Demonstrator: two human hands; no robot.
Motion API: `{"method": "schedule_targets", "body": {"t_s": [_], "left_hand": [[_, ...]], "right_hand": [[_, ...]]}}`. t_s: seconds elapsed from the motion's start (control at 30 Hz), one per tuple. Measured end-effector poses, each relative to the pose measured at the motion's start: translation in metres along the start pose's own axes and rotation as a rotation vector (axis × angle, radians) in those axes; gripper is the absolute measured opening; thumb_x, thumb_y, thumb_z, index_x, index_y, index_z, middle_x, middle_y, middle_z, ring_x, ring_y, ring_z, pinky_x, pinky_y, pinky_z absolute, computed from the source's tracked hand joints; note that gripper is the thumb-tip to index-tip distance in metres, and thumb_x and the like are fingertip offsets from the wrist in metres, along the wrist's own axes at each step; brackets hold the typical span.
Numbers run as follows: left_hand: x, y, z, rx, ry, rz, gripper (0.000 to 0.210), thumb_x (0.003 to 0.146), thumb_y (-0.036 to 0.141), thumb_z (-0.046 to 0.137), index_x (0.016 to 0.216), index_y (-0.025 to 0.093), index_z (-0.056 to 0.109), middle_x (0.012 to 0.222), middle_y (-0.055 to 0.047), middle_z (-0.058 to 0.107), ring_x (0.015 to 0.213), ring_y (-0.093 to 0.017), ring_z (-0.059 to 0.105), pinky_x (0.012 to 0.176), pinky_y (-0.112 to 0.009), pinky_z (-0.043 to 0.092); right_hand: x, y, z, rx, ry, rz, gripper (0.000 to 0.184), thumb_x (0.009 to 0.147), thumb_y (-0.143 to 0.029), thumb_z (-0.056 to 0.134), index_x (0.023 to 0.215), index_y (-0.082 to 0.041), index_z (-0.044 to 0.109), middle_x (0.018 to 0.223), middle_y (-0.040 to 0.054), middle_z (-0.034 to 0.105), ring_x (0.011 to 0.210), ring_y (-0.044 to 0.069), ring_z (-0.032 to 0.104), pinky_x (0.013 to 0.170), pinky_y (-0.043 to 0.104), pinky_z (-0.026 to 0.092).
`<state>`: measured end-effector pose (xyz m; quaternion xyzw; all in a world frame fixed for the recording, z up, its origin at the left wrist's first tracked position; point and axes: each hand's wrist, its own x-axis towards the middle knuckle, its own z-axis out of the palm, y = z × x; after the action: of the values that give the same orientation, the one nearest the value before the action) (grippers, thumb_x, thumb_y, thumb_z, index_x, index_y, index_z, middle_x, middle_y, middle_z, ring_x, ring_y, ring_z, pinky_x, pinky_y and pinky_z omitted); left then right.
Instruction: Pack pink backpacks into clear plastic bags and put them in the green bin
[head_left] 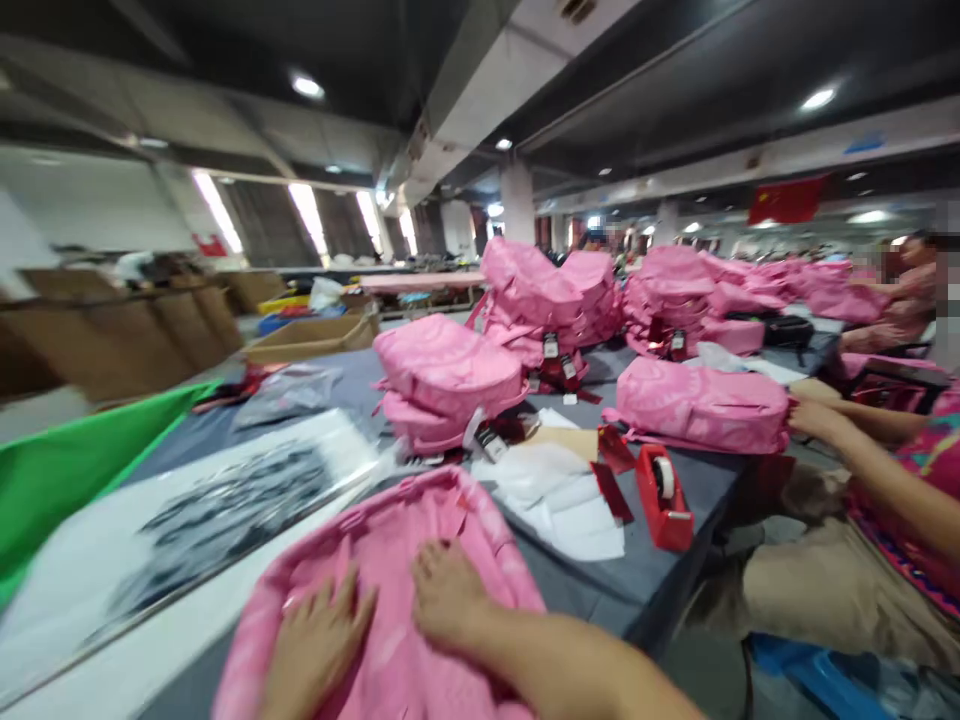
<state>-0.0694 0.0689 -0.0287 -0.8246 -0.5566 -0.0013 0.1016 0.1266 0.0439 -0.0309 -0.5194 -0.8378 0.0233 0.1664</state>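
Pink backpack lies at the near edge of the bench; left hand and right hand rest on it, palms down, loosely open, gripping nothing. Pressing or smoothing seems underway; moving it would call for fingers curled around its rim.

Pink backpacks, red tape dispenser on dark table

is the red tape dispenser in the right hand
No, the red tape dispenser is on the table beside the white sheets, while the right hand lies on the pink bag.
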Motion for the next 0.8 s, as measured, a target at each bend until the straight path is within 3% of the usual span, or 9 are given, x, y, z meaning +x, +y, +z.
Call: {"method": "schedule_targets", "body": {"t_s": [0.03, 0.1, 0.2, 0.27, 0.37, 0.47, 0.5, 0.67, 0.8], "left_hand": [[0.001, 0.000, -0.006, 0.006, -0.007, 0.007, 0.048, 0.090, 0.020, 0.040, 0.126, 0.016, 0.071, 0.147, -0.020, 0.058, 0.130, -0.042, 0.056, 0.103, -0.061, 0.044], [0.012, 0.006, -0.014, -0.021, 0.149, -0.108, 0.052, 0.094, 0.033, 0.039, 0.132, 0.010, 0.066, 0.146, -0.025, 0.057, 0.135, -0.042, 0.052, 0.107, -0.061, 0.043], [0.030, 0.026, -0.007, -0.152, 0.335, -0.025, 0.055, 0.096, 0.035, 0.039, 0.141, 0.009, 0.059, 0.150, -0.022, 0.054, 0.147, -0.035, 0.042, 0.120, -0.056, 0.033], [0.034, 0.042, 0.007, -0.247, 0.304, 0.033, 0.054, 0.099, 0.032, 0.036, 0.143, 0.012, 0.057, 0.151, -0.018, 0.055, 0.149, -0.033, 0.040, 0.122, -0.057, 0.031], [0.030, 0.061, 0.026, -0.333, 0.241, -0.031, 0.055, 0.102, 0.038, 0.039, 0.151, 0.016, 0.051, 0.153, -0.016, 0.053, 0.150, -0.034, 0.038, 0.123, -0.060, 0.029], [0.026, 0.068, 0.028, -0.399, 0.234, -0.081, 0.058, 0.101, 0.043, 0.047, 0.154, 0.020, 0.046, 0.156, -0.014, 0.050, 0.151, -0.034, 0.037, 0.124, -0.059, 0.028], [0.026, 0.069, 0.026, -0.418, 0.236, -0.094, 0.057, 0.101, 0.042, 0.049, 0.153, 0.020, 0.048, 0.157, -0.014, 0.050, 0.151, -0.034, 0.037, 0.125, -0.059, 0.028], [0.030, 0.070, 0.015, -0.492, 0.304, -0.141, 0.047, 0.099, 0.041, 0.057, 0.141, 0.020, 0.059, 0.149, -0.012, 0.057, 0.146, -0.032, 0.042, 0.123, -0.055, 0.033], [0.029, 0.074, 0.014, -0.550, 0.411, -0.135, 0.051, 0.092, 0.039, 0.066, 0.140, 0.021, 0.060, 0.142, -0.013, 0.061, 0.141, -0.033, 0.046, 0.121, -0.057, 0.036]], "right_hand": [[-0.001, -0.001, 0.001, -0.001, -0.032, 0.002, 0.052, 0.101, -0.027, 0.050, 0.148, -0.007, 0.052, 0.155, 0.0228, 0.049, 0.149, 0.030, 0.042, 0.120, 0.059, 0.037], [-0.002, -0.003, -0.002, 0.010, -0.070, 0.015, 0.054, 0.101, -0.024, 0.047, 0.151, -0.001, 0.046, 0.158, 0.0242, 0.043, 0.153, 0.029, 0.036, 0.125, 0.057, 0.030], [-0.002, 0.000, -0.011, 0.112, -0.036, 0.067, 0.052, 0.097, -0.016, 0.051, 0.146, -0.001, 0.052, 0.155, 0.0230, 0.050, 0.148, 0.028, 0.044, 0.125, 0.052, 0.031], [-0.001, 0.007, -0.018, 0.192, 0.042, 0.131, 0.046, 0.095, -0.010, 0.049, 0.139, -0.007, 0.060, 0.145, 0.0188, 0.061, 0.138, 0.026, 0.054, 0.122, 0.047, 0.037], [0.006, 0.023, -0.029, 0.293, 0.278, 0.210, 0.039, 0.095, -0.010, 0.044, 0.127, -0.015, 0.067, 0.130, 0.0131, 0.069, 0.125, 0.023, 0.061, 0.114, 0.043, 0.045], [0.031, 0.034, -0.044, 0.376, 0.425, 0.117, 0.033, 0.097, -0.014, 0.045, 0.120, -0.019, 0.068, 0.118, 0.0116, 0.070, 0.117, 0.024, 0.063, 0.107, 0.043, 0.049], [0.046, 0.033, -0.049, 0.367, 0.376, 0.053, 0.031, 0.097, -0.015, 0.046, 0.119, -0.018, 0.067, 0.116, 0.0117, 0.070, 0.116, 0.024, 0.063, 0.105, 0.042, 0.050], [0.148, -0.004, -0.065, 0.066, -0.147, -0.165, 0.027, 0.100, -0.020, 0.053, 0.123, -0.018, 0.067, 0.128, 0.0127, 0.067, 0.123, 0.023, 0.060, 0.105, 0.034, 0.047], [0.234, -0.050, -0.038, -0.008, -0.285, -0.202, 0.027, 0.100, -0.019, 0.053, 0.121, -0.017, 0.069, 0.127, 0.0160, 0.069, 0.121, 0.025, 0.064, 0.100, 0.034, 0.050]]}}
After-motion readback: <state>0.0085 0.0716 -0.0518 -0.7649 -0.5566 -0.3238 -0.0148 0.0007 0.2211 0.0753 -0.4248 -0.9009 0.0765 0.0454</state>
